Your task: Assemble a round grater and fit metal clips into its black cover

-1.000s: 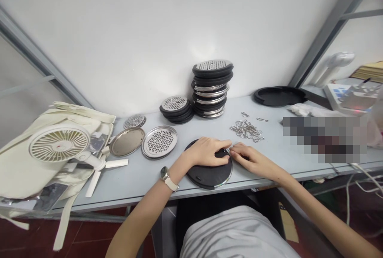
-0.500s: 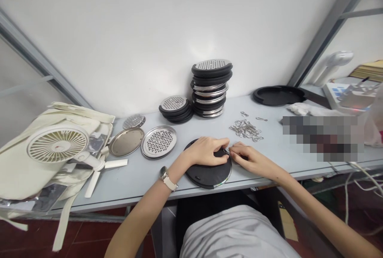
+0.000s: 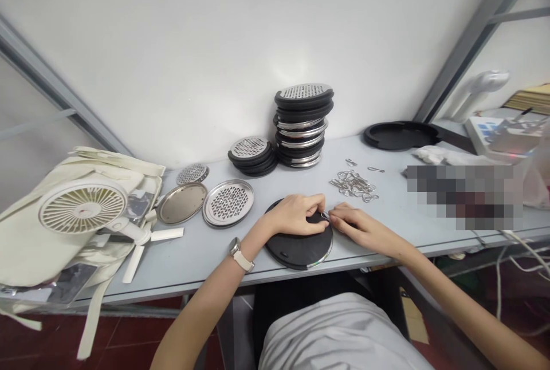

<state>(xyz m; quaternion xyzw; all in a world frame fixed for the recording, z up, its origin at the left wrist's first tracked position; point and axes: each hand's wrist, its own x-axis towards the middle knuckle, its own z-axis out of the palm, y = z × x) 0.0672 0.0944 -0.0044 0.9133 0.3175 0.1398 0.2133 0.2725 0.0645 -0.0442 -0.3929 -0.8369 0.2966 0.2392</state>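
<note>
A black round disc (image 3: 301,251) lies flat near the table's front edge, with a shiny strip along its lower right rim. Across its upper part rests my left hand (image 3: 296,213), fingers bent and holding the disc down; thumb and forefinger stand on either side of a small metal wire clip (image 3: 325,215). My right hand (image 3: 358,227) is closed at the disc's right edge, pinching the outer end of that clip. Fingers partly hide where clip and disc meet. Beyond my right hand lies a loose heap of similar metal clips (image 3: 352,184).
At the wall stand a tall stack of grater discs (image 3: 304,111) and a shorter stack (image 3: 252,158). Left of the disc lie a metal grater plate (image 3: 229,204) and a plain metal lid (image 3: 183,204). A fan (image 3: 86,208) rests on a cream bag (image 3: 26,227). A black tray (image 3: 399,136) sits back right.
My left fingers have shifted slightly back from my right fingertips, and more of the metal clip shows between the hands. The disc has stayed in place.
</note>
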